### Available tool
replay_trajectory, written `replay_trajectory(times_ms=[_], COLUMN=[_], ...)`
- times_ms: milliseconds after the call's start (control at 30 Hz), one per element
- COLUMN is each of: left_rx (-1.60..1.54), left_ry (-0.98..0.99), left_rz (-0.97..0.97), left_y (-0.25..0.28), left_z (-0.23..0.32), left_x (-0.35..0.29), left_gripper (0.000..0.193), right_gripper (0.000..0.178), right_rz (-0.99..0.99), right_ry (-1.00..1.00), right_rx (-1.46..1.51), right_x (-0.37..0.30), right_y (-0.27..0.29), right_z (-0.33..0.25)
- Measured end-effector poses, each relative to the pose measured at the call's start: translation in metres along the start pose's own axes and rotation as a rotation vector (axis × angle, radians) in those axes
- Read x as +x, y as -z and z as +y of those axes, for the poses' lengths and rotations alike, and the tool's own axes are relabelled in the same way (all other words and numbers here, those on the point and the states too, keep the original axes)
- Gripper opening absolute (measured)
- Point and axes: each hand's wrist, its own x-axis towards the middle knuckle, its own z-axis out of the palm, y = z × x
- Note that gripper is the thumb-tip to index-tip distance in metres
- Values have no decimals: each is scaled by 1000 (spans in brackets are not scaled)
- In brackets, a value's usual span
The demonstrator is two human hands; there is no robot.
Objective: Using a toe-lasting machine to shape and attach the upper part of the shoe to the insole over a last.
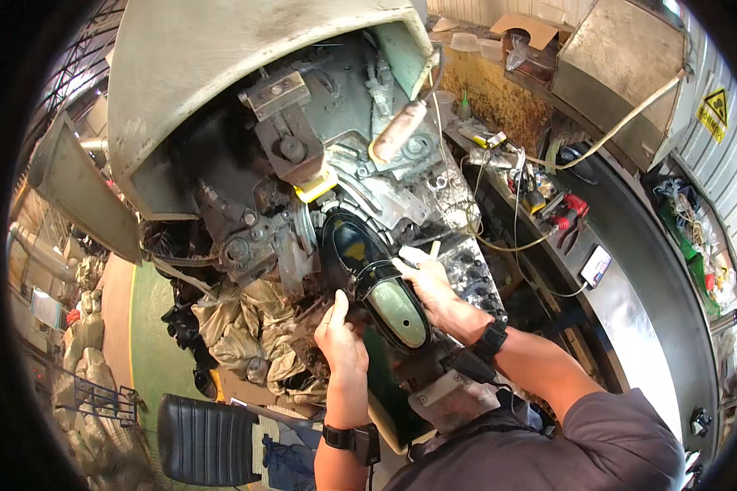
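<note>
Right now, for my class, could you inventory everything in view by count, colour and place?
Shoe upper: one, black, centre
Shoe last: one, pale green, inside upper
Machine: one, grey, top centre
Phone: one, white screen, right bench
Tools: several, some red, right bench
Warning sign: one, yellow, right wall
Chair: one, black, lower left
Sacks: several, beige, left
Smaller clutter: uncountable
Wrist straps: two, black, wrists
Left hand: one, bare, left of upper
Right hand: one, bare, upper's right side
</note>
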Motion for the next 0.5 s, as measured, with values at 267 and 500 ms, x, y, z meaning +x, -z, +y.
replay_trajectory(times_ms=[267, 500], left_rx=[-119, -155], left_ry=[116, 177], left_rz=[38, 52], left_y=[-4, 2], left_z=[-4, -20], left_x=[47, 58], left_gripper=[23, 33], right_gripper=[16, 12], right_rz=[72, 19], right_ry=[17, -35], right_rx=[-43, -35], right_x=[39, 51], right_y=[-12, -6], right_z=[6, 9])
